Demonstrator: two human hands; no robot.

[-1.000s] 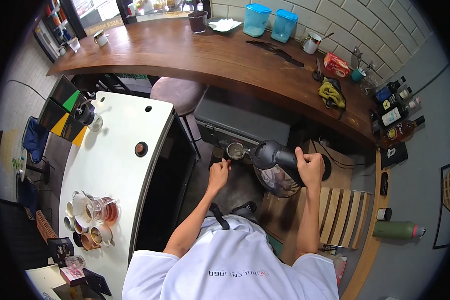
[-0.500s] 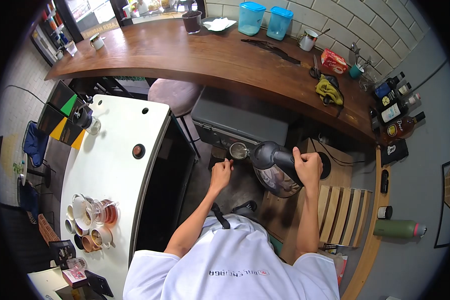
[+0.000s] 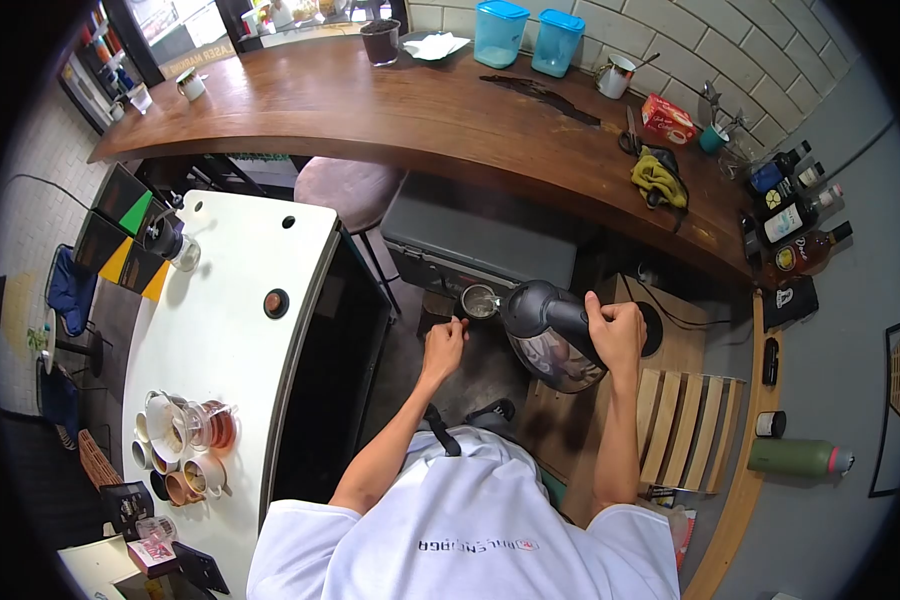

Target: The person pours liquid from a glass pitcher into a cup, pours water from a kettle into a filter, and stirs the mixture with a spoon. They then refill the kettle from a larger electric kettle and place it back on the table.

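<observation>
My right hand is wrapped round the black handle of an electric kettle with a shiny steel body. Its spout end points left, right at the rim of a small round metal cup. Below and left of that cup is my left hand, fingers closed, seemingly on the cup's handle. The grip itself is partly hidden. Something clear shows inside the cup, too small to make out well. Cup and kettle are both held above the floor, in front of the grey box-like unit.
To the left, a white counter bears a glass dripper and server, several cups and a hand grinder. A long wooden bar runs across the back. At right are a slatted wooden rack, bottles and a green flask.
Almost nothing differs. The kettle and cup keep nearly the same place and tilt, and the view has shifted very slightly.
</observation>
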